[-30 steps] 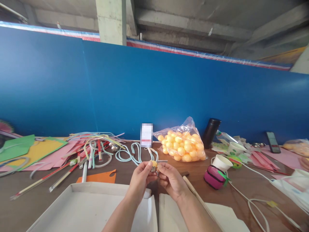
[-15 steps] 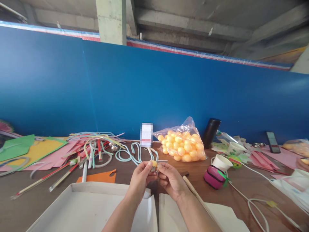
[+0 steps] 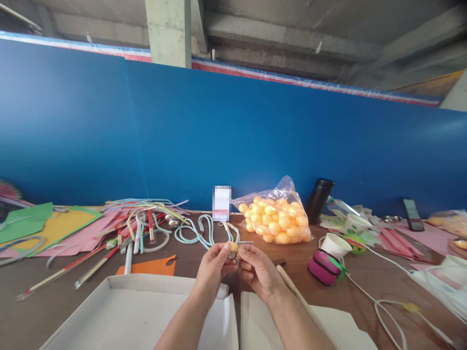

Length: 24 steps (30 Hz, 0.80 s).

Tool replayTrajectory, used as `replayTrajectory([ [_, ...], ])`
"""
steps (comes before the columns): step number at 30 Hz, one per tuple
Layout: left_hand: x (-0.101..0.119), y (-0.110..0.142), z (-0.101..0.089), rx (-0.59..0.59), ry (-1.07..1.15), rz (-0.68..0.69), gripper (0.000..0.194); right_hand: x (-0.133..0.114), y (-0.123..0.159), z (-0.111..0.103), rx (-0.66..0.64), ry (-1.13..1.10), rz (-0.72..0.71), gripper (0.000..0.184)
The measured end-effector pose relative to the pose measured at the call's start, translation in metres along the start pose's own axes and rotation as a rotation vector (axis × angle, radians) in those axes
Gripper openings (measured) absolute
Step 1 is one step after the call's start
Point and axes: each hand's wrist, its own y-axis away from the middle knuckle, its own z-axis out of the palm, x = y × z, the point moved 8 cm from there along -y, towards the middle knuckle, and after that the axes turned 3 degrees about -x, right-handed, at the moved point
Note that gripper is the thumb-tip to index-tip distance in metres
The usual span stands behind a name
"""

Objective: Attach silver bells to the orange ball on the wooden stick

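Barely shifting since the earlier frame, both hands are keeping their place above the bench (image 3: pixel 301 272). Behind its far edge the blue panel (image 3: pixel 255 141) is rising. Along the near edge the open white tray (image 3: pixel 156 301) and pale card (image 3: pixel 339 321) are lying partly under the forearms. Toward the far edge, the clear bag of orange balls (image 3: pixel 277 218) is slumping, with the black bottle (image 3: pixel 319 200) leaning just beside it. Farther right, a phone (image 3: pixel 413 215) is standing tilted. Left of centre, tangled tubes (image 3: pixel 140 228) are crowding the metal balls (image 3: pixel 171 221); a white cup (image 3: pixel 335 245) is touching the magenta pouch (image 3: pixel 324 266) on the right. Between the left hand (image 3: pixel 215 265) and right hand (image 3: pixel 258 272), a small yellow-topped piece (image 3: pixel 233 247) is sitting, each grip clamping it between fingertips, which are hiding its lower part.
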Motion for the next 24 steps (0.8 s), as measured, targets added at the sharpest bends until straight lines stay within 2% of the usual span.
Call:
replayTrajectory([
  [24, -0.002, -0.0019, -0.0028, -0.017, -0.053, 0.03, 0.036, -0.0064, 0.0023, 0.002, 0.041, 0.129, -0.017, 0.025],
])
